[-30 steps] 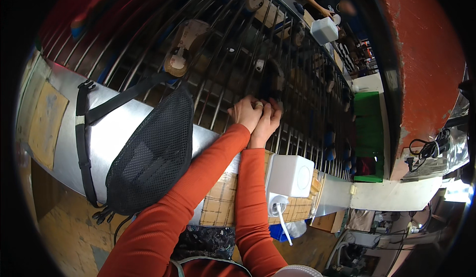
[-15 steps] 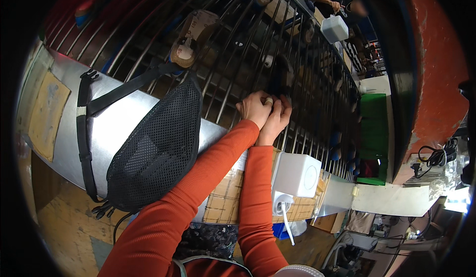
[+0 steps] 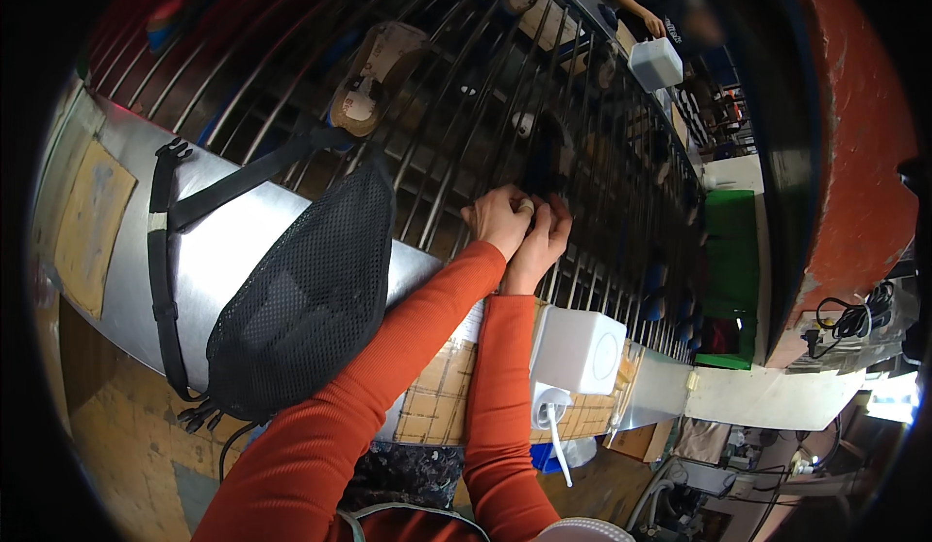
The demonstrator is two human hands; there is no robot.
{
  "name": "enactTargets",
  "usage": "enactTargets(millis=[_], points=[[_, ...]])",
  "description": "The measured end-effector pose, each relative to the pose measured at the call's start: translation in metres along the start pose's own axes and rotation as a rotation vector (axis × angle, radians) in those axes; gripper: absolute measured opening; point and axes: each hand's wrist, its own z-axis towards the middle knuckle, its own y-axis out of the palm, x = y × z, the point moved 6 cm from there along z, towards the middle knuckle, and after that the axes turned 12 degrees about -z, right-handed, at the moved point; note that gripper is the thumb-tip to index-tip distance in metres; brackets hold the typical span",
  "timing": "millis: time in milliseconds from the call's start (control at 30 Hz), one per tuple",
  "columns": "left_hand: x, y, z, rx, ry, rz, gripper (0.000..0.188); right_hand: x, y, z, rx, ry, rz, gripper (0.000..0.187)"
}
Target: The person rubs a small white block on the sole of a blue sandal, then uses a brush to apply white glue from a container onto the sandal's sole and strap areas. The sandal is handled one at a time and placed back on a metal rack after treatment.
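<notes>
Both my hands are together over the metal bars (image 3: 447, 183) of a rack-like conveyor, fingers curled and thumbs close to each other. My left hand (image 3: 499, 222) has a light band on one finger. My right hand (image 3: 544, 241) presses up against it. Just beyond the fingertips lies a dark, shoe-like thing (image 3: 558, 149), mostly lost in shadow; whether the fingers grip it I cannot tell. Left of my arms a black mesh bag (image 3: 301, 295) with black straps (image 3: 165, 280) and plastic buckles rests on the metal edge (image 3: 228, 241).
A shoe sole piece (image 3: 374, 76) sits on the bars at the left. Beside my right forearm stands a white box-shaped container (image 3: 580, 350) with a white cup-like piece (image 3: 550, 406) below it. At far right are a green panel (image 3: 728, 270), a red post (image 3: 854, 134) and a person (image 3: 670, 18).
My hands stay together in nearly the same place, with a slight shift of the fingers. The view has moved a little. The far person's hand has moved slightly.
</notes>
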Motion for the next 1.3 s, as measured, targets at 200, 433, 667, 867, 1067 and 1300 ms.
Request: enactTargets(millis=[200, 433, 667, 867, 1067, 1300], points=[[-0.0031, 0.0015, 0.0019, 0.038, -0.021, -0.051, 0.018, 0.0005, 0.0014, -0.0015, -0.014, -0.003, 0.009, 0.028], [-0.0066, 0.0049, 0.0016, 0.044, -0.037, -0.077, 0.017, -0.0019, -0.0003, -0.0023, 0.013, -0.022, -0.017, 0.029], [-0.0065, 0.0051, 0.0020, 0.017, -0.038, -0.082, 0.017, -0.0039, 0.0010, -0.0028, -0.019, 0.009, -0.020, 0.030], [-0.0037, 0.0030, 0.0020, 0.035, 0.029, -0.179, 0.019, -0.0071, 0.0015, -0.0041, 0.004, -0.017, -0.018, 0.030], [-0.0032, 0.0039, 0.0032, 0.005, 0.066, -0.184, 0.019, -0.0057, 0.0018, -0.0030, -0.008, -0.015, 0.007, 0.030], [-0.0028, 0.0059, 0.0054, 0.040, 0.118, -0.139, 0.016, -0.0058, 0.0029, -0.0040, -0.024, -0.006, 0.061, 0.028]])
